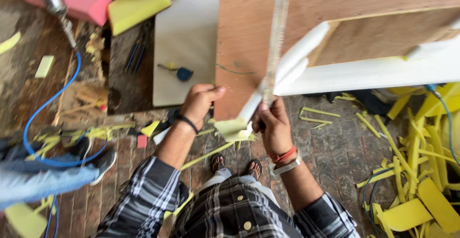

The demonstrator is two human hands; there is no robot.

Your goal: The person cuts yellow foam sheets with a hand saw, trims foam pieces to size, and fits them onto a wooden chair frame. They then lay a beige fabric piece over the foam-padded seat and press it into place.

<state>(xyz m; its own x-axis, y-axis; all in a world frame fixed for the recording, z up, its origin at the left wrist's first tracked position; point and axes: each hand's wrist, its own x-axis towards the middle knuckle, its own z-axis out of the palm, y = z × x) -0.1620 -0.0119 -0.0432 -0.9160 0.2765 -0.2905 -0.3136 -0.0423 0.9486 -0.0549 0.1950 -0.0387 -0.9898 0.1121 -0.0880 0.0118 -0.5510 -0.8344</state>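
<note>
Head view shows one plywood panel edged with white foam, its corner at centre; the left hand curls closed on the panel's edge at about eight o'clock of that corner. The right hand clasps one long metal ruler running toward twelve o'clock; two blue hoses lie at nine and four o'clock, yellow foam strips heaped at four

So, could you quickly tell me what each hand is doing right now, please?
Left hand: fingers curled, pressing on the edge of the plywood board; no clear grip visible.
Right hand: closed around the long saw blade, beside the yellow foam strip.
</note>
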